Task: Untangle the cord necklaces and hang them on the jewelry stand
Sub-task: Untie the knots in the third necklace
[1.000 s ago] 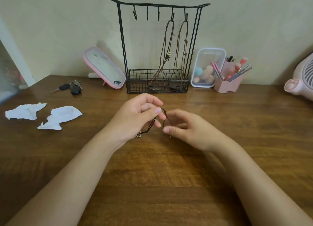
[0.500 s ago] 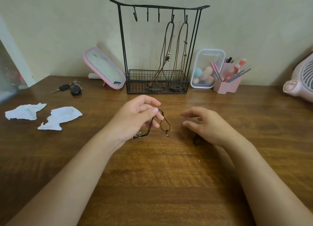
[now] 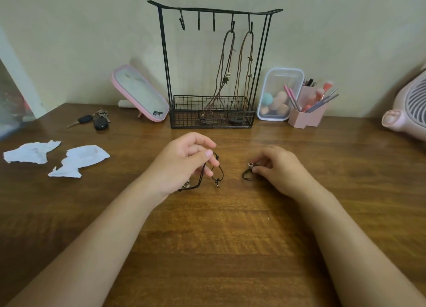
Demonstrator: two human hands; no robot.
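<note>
The likeliest slip, I judge, is the dangling loop of the black cord necklace swinging across the second cord and snagging on it. It could also catch the brown necklaces already hung when it is lifted to the jewelry stand at the counter's far edge. The left hand pinches the first cord between thumb and forefinger, its loop hanging just below those fingers; the right hand's fingers curl on the second cord at its metal bead, its small loop lying mid-counter just beside them.
</note>
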